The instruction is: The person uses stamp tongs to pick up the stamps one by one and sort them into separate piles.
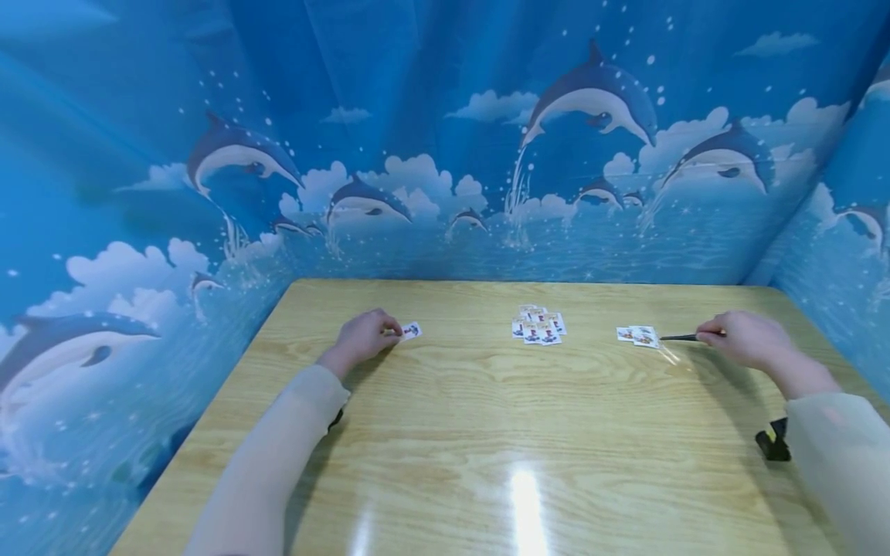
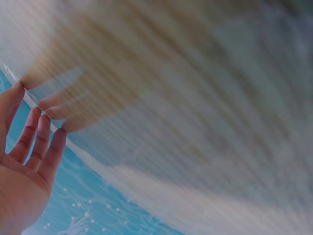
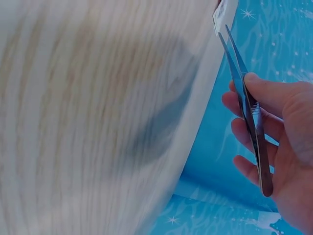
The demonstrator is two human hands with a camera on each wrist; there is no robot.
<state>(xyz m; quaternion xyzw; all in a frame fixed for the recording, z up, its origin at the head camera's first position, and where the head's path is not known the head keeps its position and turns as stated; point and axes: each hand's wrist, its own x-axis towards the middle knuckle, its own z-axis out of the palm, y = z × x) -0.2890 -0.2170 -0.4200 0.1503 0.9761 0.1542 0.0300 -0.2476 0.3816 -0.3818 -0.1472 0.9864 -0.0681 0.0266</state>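
Observation:
At the table's left, a small white picture card (image 1: 412,330) lies with its printed side up. My left hand (image 1: 363,337) rests at its near-left edge, fingertips down on the table. The left wrist view shows the fingers of the left hand (image 2: 29,166) fairly straight, with the card barely visible. My right hand (image 1: 747,337) holds dark metal tweezers (image 1: 680,337) between thumb and fingers. Their tips point left at the edge of a small group of overlapping cards (image 1: 645,337). In the right wrist view the tweezers (image 3: 248,105) have slightly parted tips, just short of a card (image 3: 219,18).
Several similar cards (image 1: 538,326) overlap in a cluster at the table's middle back. The wood-grain table (image 1: 445,425) carries bright light reflections. A blue dolphin-print curtain (image 1: 417,116) surrounds the table's back and sides.

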